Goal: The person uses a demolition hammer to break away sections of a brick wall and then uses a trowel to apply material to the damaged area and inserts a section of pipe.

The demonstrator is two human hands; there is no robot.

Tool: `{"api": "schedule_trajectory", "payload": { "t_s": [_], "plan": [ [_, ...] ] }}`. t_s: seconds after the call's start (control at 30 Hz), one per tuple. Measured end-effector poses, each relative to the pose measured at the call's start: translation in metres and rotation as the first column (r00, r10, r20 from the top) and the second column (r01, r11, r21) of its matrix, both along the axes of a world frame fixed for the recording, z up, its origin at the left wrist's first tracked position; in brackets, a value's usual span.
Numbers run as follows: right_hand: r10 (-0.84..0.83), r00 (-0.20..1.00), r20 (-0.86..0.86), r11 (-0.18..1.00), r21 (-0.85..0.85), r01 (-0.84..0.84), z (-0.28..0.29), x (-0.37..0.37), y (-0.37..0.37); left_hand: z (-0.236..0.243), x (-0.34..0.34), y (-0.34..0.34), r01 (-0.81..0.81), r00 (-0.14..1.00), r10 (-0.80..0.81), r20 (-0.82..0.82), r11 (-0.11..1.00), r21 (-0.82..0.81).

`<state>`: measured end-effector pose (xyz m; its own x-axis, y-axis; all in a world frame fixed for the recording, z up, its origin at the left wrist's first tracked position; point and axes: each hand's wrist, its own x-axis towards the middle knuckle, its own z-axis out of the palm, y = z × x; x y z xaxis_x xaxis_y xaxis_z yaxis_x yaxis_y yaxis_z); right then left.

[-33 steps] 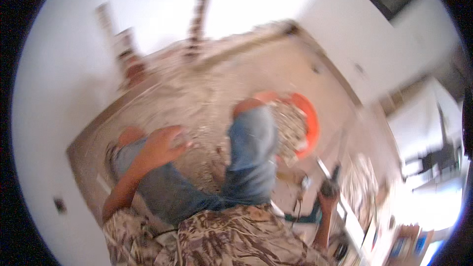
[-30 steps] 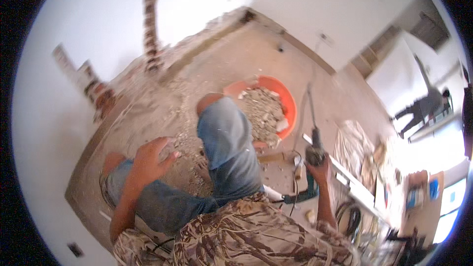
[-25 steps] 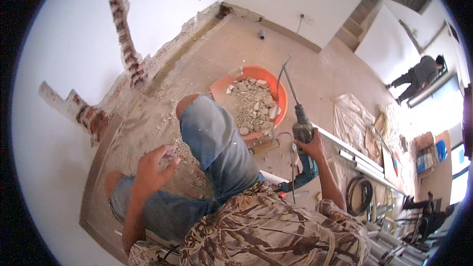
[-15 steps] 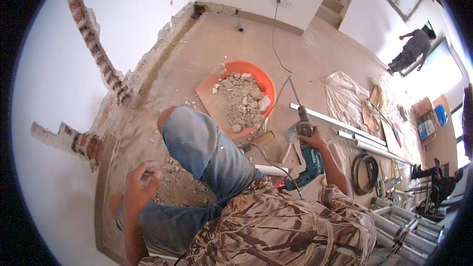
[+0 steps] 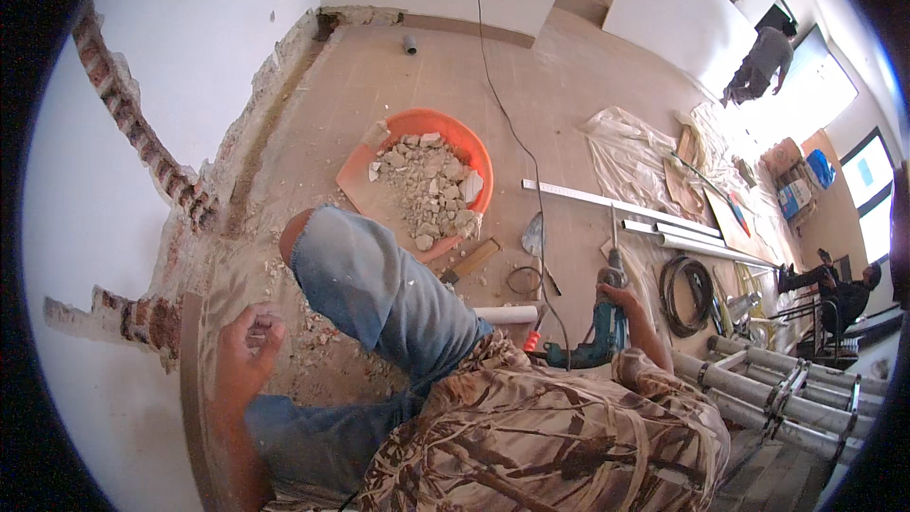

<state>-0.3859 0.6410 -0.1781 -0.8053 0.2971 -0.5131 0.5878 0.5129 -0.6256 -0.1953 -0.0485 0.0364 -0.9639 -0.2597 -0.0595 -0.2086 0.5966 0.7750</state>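
My right hand (image 5: 621, 300) grips a teal and black hammer drill (image 5: 603, 330) near its front, beside my right thigh. Its long bit (image 5: 613, 228) points away from me, over the white strips on the floor. The power cord (image 5: 510, 123) runs from the drill to a wall socket. My left hand (image 5: 252, 341) hovers over the rubble by the left wall, its dusty fingers loosely curled in, with nothing visible in them. Beyond my bent knee an orange tub (image 5: 485, 166) holds broken masonry (image 5: 431, 185).
A wooden-handled tool (image 5: 471, 262), a trowel (image 5: 533, 235) and a white pipe (image 5: 505, 315) lie before me. A hose coil (image 5: 685, 294) and folded ladder (image 5: 773, 389) are at right. Chased brick channels (image 5: 142, 147) mark the left wall. Two people are at the far right.
My right hand has brought the drill slightly inward and lower, its bit now pointing more directly away from me. The view has shifted right. My left fingers stay curled.
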Motion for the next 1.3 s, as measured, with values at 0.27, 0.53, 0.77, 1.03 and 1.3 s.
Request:
{"api": "schedule_trajectory", "payload": {
  "t_s": [0.27, 0.53, 0.77, 1.03, 1.3],
  "plan": [
    [0.111, 0.876, -0.469, 0.983, 0.180, -0.028, 0.069, -0.027, -0.064, 0.021, -0.041, 0.031, 0.116, 0.991, -0.108, -0.078, 0.988, 0.105],
    [0.625, 0.460, -0.630, 0.771, 0.589, -0.242, 0.238, -0.089, -0.215, -0.009, -0.153, 0.180, 0.417, 0.864, -0.255, -0.434, 0.845, 0.334],
    [0.703, -0.378, -0.602, 0.460, 0.791, -0.403, 0.354, -0.069, -0.378, 0.041, -0.192, 0.201, -0.024, 0.478, 0.292, -0.828, 0.947, 0.320],
    [0.029, -0.896, -0.442, 0.578, 0.739, -0.346, 0.449, -0.045, -0.489, 0.126, -0.126, 0.043, -0.803, -0.147, 0.007, -0.989, 0.582, 0.123],
    [0.544, -0.365, -0.756, 0.236, 0.555, -0.798, 0.286, -0.112, -0.484, 0.172, 0.029, -0.030, -0.352, -0.761, 0.124, -0.637, 0.746, 0.566]
  ]
}}
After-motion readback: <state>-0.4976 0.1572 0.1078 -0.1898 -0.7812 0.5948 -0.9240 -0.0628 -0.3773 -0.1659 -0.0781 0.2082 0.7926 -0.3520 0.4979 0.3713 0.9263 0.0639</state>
